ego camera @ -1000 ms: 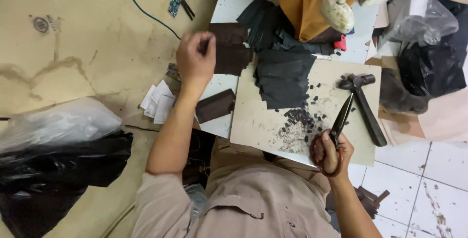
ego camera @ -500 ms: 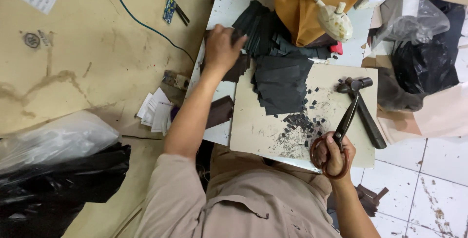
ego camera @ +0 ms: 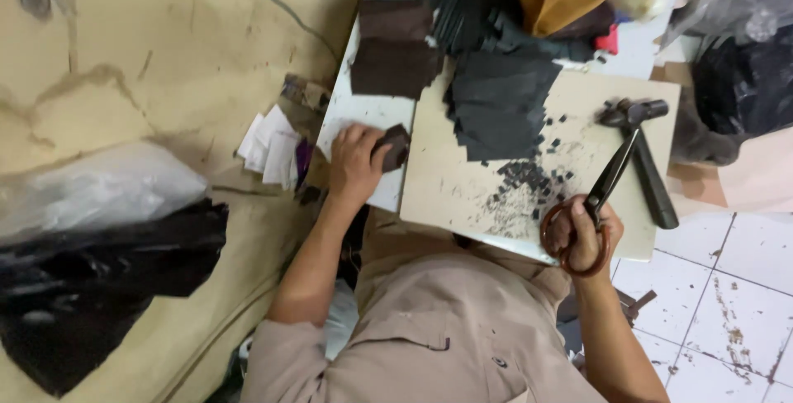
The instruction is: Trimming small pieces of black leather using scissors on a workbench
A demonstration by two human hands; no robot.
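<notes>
Dark piece (ego camera: 395, 145) under left hand (ego camera: 355, 159)

We're reaching our left hand (ego camera: 357, 159) fwd, palm down, fingers curling in a grip, forearm stretching straight from the elbow. Our right hand (ego camera: 585, 234) is sitting closer to the body, fingers closing in a loose fist, wrist bending, elbow tucking in.

Packaging-wise it's just bags: a clear plastic bag (ego camera: 99, 192) on a black one (ego camera: 91, 287) at left, another clear (ego camera: 747, 7) and black bag (ego camera: 743, 85) top right.
</notes>
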